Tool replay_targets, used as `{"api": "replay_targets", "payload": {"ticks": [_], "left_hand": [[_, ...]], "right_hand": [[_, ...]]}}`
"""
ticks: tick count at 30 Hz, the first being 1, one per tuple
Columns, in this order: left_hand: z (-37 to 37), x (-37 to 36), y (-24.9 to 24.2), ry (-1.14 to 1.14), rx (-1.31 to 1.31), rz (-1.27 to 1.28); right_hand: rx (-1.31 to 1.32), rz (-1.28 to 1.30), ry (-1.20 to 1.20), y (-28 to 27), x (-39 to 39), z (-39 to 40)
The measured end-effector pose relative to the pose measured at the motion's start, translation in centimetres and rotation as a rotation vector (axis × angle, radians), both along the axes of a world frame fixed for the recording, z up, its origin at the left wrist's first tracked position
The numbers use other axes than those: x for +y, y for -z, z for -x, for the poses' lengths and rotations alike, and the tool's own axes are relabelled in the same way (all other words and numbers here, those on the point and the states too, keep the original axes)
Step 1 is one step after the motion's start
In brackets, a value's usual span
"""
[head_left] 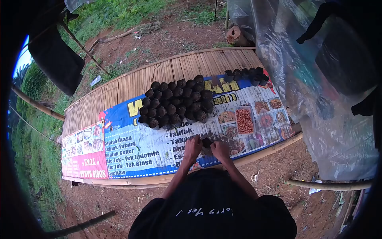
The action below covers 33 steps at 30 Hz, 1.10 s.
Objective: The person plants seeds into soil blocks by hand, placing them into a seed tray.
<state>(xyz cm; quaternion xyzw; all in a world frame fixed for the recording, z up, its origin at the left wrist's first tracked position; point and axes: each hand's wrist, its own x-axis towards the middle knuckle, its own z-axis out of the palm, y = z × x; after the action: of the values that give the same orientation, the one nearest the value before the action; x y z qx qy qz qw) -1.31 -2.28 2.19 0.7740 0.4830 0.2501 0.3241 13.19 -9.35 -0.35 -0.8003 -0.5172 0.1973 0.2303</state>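
Note:
A small black seedling bag (207, 142) is between my two hands, low on the banner near the front edge. My left hand (193, 146) has its fingers curled at the bag's left side. On the other side my right hand (220, 150) is closed at the bag's edge; its fingertips are too small to make out well. Just beyond them stands a tight cluster of black bags filled with dark soil (175, 102). To the right of the cluster lies a clear plastic tub of reddish-brown seeds or nuts (244, 120).
The printed banner (119, 157) covers much of a bamboo-slat table (119, 85). Several more black bags (246, 75) stand at the far right corner. Clear plastic sheeting (286, 79) hangs along the right side. A bamboo pole (330, 185) juts in at lower right.

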Motion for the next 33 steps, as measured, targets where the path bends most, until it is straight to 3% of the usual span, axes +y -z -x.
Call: {"api": "replay_targets", "payload": {"ticks": [8, 11, 17, 20, 24, 29, 31, 33], "left_hand": [[0.4, -1.1, 0.7, -0.02, -0.132, -0.012], [0.7, -1.1, 2.3, -0.011, -0.051, 0.018], [0.2, -0.6, 0.8, -0.011, 0.039, -0.116], [0.0, 1.0, 4.1, 0.054, 0.091, -0.044], [0.2, 0.6, 2.1, 0.036, -0.003, -0.019], [0.3, -0.6, 4.2, -0.048, -0.127, -0.023], [0.4, -0.3, 3.4, -0.039, -0.155, -0.027], [0.5, -0.9, 3.1, -0.039, -0.178, -0.008]], "right_hand": [[-0.039, 0.032, 0.0, -0.1, -0.2, 0.4], [-0.066, 0.036, -0.023, 2.4, -0.7, 0.5], [-0.031, 0.093, 0.007, 1.1, -0.6, 1.0], [-0.031, 0.087, -0.06, 2.9, -0.4, 1.1], [-0.026, 0.053, -0.033, 2.1, -0.5, 1.0], [-0.083, 0.08, -0.047, 4.9, -0.9, 0.4], [-0.224, -0.023, -0.051, 2.0, -0.8, 0.6], [-0.258, -0.023, -0.047, 2.7, -0.9, 0.5]]}}
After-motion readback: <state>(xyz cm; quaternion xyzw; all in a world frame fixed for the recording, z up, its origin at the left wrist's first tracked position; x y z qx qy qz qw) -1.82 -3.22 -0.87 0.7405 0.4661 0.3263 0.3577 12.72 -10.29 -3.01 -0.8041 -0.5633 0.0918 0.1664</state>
